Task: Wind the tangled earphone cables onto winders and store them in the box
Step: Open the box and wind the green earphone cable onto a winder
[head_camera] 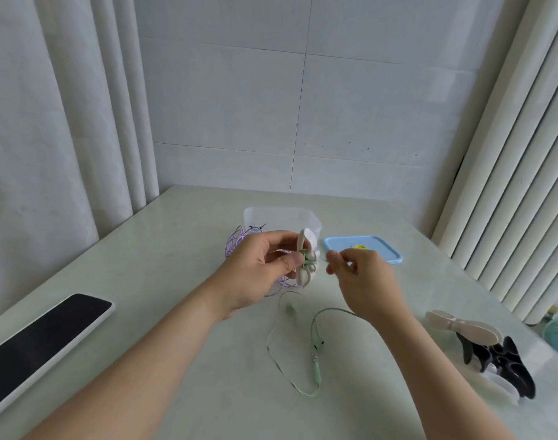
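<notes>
Near one box (pixel 282 217), two cables (pixel 315 339).

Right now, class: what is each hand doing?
Left hand: holds the winder.
Right hand: seems to pinch the green cable.

Both forearms reach in, left hand (pixel 262 268) curled with thumb clamped toward its fingertips, right hand (pixel 363 277) pinching just beside them.

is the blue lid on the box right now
No, the blue lid lies flat on the table just to the right of the open clear box.
</notes>
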Demonstrator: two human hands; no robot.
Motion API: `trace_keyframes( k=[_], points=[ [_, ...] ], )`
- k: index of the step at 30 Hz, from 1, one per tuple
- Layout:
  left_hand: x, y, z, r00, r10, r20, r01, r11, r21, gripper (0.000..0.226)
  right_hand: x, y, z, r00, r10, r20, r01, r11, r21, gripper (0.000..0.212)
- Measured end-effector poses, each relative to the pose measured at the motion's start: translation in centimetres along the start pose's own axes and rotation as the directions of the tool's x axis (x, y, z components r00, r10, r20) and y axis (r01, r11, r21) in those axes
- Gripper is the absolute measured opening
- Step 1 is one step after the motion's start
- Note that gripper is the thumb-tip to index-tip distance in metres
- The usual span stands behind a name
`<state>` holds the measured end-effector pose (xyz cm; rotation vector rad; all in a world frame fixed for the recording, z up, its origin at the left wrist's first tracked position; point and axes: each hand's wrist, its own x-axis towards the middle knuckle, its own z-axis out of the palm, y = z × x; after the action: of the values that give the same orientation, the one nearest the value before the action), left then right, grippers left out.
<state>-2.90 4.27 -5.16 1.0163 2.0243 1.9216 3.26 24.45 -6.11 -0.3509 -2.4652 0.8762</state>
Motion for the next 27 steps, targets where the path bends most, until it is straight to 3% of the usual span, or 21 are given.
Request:
trace_keyframes(
  k=[3, 7, 14, 16, 19, 23, 27],
  points=[
    [0.1, 0.0, 0.0, 0.998, -0.016, -0.059, 0.009, 0.993, -0.122, 0.022, -0.7, -0.9, 0.2, 0.983, -0.049, 0.176, 0.046, 0.999, 0.02, 0.041],
    [0.5, 0.0, -0.5, 0.971, -0.055, -0.231, 0.006, 0.978, -0.207, 0.021, -1.4, -2.1, -0.2, 0.951, -0.147, 0.27, 0.112, 0.983, 0.143, 0.038],
    [0.6, -0.1, -0.2, 0.929, -0.253, -0.27, 0.106, 0.88, -0.463, 0.024, -2.6, -3.5, -0.6, 0.83, -0.322, 0.455, 0.227, 0.941, 0.251, 0.032],
    [0.7, -0.4, -0.5, 0.923, -0.262, -0.281, 0.124, 0.895, -0.428, 0.023, -2.8, -3.8, -0.8, 0.826, -0.35, 0.441, 0.236, 0.926, 0.293, 0.029],
    [0.5, -0.9, -0.7, 0.94, -0.217, -0.263, 0.154, 0.958, -0.242, 0.021, -2.9, -4.2, -0.9, 0.86, -0.344, 0.377, 0.193, 0.903, 0.383, 0.028],
    [0.1, -0.9, -0.4, 0.984, -0.155, -0.088, 0.152, 0.987, -0.049, 0.021, -2.7, -4.6, -1.3, 0.926, -0.274, 0.26, 0.117, 0.862, 0.493, 0.033],
    [-0.5, -0.4, 0.2, 0.988, -0.13, 0.08, 0.136, 0.988, -0.073, 0.035, -2.1, -4.3, -2.0, 0.973, -0.124, 0.194, -0.012, 0.814, 0.581, 0.033]
  ],
)
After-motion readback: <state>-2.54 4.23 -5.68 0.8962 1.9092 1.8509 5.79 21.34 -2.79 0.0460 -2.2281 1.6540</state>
